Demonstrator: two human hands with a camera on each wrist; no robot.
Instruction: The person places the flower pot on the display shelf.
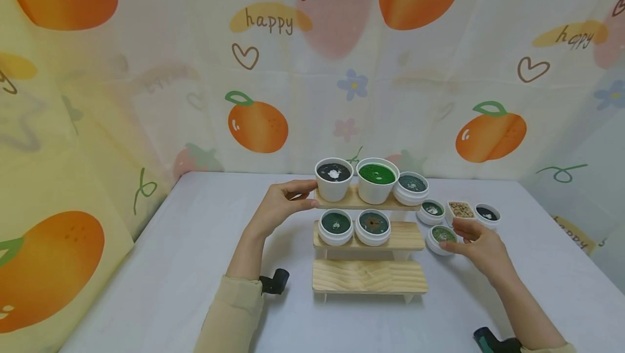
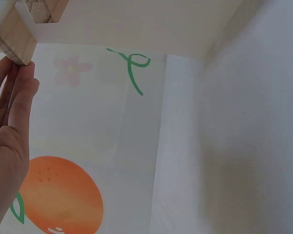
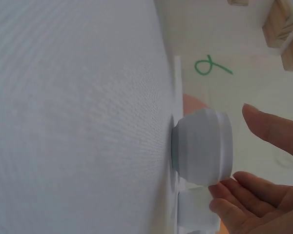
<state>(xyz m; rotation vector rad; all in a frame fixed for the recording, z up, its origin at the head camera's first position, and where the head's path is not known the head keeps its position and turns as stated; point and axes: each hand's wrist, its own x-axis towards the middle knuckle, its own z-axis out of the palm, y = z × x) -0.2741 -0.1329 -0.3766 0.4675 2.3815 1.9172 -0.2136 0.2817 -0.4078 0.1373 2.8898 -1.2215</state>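
Note:
My left hand grips the left end of the top board of a tiered wooden stand; the board's end shows above the fingers in the left wrist view. On that top board stand a white cup with dark filling, a white cup with green filling and a small round pot. Two more round pots sit on the middle board. My right hand is at a round white pot with a green speckled top; in the right wrist view its thumb is spread away from the pot.
Behind the speckled pot stand a dark green pot, a square dish of tan bits and a dark-filled pot. The bottom board is nearest me. A white cloth covers the table; a printed curtain hangs behind.

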